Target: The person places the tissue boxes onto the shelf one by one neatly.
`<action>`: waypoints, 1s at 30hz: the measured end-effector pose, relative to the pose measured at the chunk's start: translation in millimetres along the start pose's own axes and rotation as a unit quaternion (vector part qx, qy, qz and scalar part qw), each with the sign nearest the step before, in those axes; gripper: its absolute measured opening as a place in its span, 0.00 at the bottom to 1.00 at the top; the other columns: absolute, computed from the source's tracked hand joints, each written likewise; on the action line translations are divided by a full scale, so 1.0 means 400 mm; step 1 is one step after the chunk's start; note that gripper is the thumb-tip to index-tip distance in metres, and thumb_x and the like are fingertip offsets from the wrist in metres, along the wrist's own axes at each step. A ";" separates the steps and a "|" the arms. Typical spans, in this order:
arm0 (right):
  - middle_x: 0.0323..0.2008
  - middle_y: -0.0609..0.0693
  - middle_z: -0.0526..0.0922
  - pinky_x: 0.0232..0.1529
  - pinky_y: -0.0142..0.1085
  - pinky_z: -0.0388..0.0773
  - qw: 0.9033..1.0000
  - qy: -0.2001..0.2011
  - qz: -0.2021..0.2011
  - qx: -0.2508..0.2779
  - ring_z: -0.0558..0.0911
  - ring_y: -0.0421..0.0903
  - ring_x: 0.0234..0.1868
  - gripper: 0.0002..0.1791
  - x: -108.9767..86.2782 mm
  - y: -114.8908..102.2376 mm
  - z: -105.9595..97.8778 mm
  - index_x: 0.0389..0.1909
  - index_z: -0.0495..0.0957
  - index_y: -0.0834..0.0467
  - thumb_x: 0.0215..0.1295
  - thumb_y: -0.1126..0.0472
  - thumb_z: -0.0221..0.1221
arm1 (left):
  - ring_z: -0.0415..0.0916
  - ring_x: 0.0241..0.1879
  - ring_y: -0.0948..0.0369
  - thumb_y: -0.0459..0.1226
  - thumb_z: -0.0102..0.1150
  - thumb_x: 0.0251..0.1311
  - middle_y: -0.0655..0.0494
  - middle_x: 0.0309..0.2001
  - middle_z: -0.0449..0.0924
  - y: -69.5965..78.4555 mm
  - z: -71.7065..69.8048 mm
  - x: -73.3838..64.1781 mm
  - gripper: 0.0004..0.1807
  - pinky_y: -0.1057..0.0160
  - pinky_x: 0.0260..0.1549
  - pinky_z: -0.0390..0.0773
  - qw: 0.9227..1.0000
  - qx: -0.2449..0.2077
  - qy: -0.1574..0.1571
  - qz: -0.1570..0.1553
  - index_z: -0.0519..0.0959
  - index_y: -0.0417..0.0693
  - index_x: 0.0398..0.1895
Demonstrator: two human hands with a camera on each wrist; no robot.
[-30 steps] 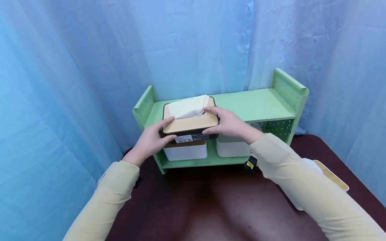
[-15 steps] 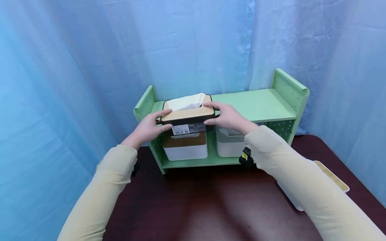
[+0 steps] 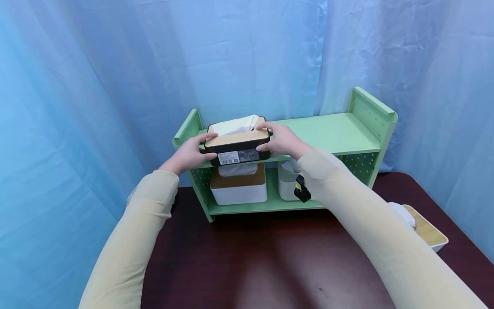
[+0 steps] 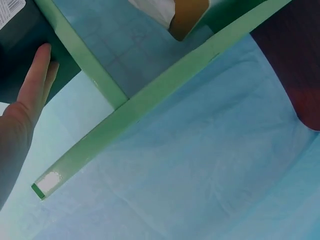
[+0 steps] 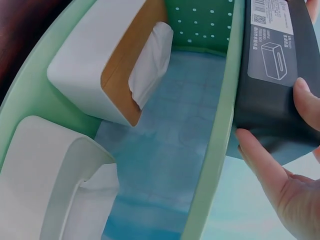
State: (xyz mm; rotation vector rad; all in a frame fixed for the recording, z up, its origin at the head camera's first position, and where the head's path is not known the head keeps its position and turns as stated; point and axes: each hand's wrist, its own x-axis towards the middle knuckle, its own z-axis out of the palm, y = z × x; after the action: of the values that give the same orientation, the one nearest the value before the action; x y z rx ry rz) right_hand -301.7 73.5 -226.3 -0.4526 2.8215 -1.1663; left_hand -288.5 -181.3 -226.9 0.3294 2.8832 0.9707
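A black tissue box [image 3: 236, 138] with a pale wooden lid and a white tissue standing out of it is held between both hands at the left part of the green shelf's top board [image 3: 324, 132]. My left hand [image 3: 190, 153] grips its left end, thumb on the labelled front. At the other end, my right hand [image 3: 283, 140] holds it with the thumb on the front and fingers over the lid. In the right wrist view, the box's black side [image 5: 272, 100] lies right by the board's edge. Whether its base touches the board, I cannot tell.
On the lower shelf stand a white tissue box with a brown lid [image 3: 239, 194] and a white one with a grey-green lid [image 3: 287, 189]. Another wooden-lidded tissue box [image 3: 429, 231] sits at the dark table's right. Upright side panels [image 3: 373, 103] bound the shelf; blue curtains hang behind.
Both hands have moved the black tissue box slightly away and to the left. Its lid now tips less toward me, and more of the brown-lidded box below shows.
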 end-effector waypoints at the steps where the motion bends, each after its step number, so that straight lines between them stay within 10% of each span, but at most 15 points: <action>1: 0.62 0.62 0.67 0.38 0.41 0.81 1.000 0.000 0.002 -0.002 0.76 0.55 0.49 0.34 0.003 -0.002 0.000 0.66 0.65 0.52 0.59 0.62 0.65 | 0.72 0.54 0.49 0.36 0.57 0.64 0.41 0.67 0.61 0.000 -0.002 0.003 0.35 0.55 0.44 0.74 1.000 0.003 -0.001 -0.001 0.57 0.58 0.72; 11: 0.65 0.60 0.66 0.39 0.39 0.77 0.999 0.033 0.010 -0.025 0.76 0.54 0.48 0.32 0.013 -0.003 0.022 0.67 0.64 0.54 0.61 0.62 0.62 | 0.72 0.55 0.47 0.26 0.52 0.63 0.37 0.63 0.61 -0.003 0.008 0.019 0.38 0.55 0.46 0.79 0.999 -0.032 -0.012 -0.021 0.54 0.58 0.74; 17: 0.67 0.59 0.66 0.59 0.47 0.68 0.998 0.051 -0.024 -0.036 0.67 0.57 0.64 0.32 0.023 0.015 0.035 0.69 0.62 0.55 0.63 0.65 0.59 | 0.69 0.56 0.47 0.26 0.50 0.64 0.37 0.65 0.60 -0.001 0.015 0.028 0.37 0.56 0.43 0.76 0.999 -0.035 0.009 -0.031 0.54 0.59 0.74; 30: 0.64 0.60 0.68 0.57 0.48 0.71 0.995 0.091 -0.034 -0.002 0.72 0.57 0.60 0.32 0.025 0.039 0.055 0.70 0.60 0.55 0.65 0.65 0.57 | 0.64 0.61 0.48 0.28 0.47 0.66 0.45 0.72 0.55 -0.011 0.048 0.042 0.34 0.57 0.40 0.70 0.996 -0.011 0.082 -0.012 0.54 0.56 0.74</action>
State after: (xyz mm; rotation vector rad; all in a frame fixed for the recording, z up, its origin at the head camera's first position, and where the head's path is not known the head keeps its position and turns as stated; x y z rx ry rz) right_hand -311.8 66.0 -252.4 -0.4690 2.9846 -1.2767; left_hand -303.0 -169.7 -245.1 0.2223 3.0127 1.0720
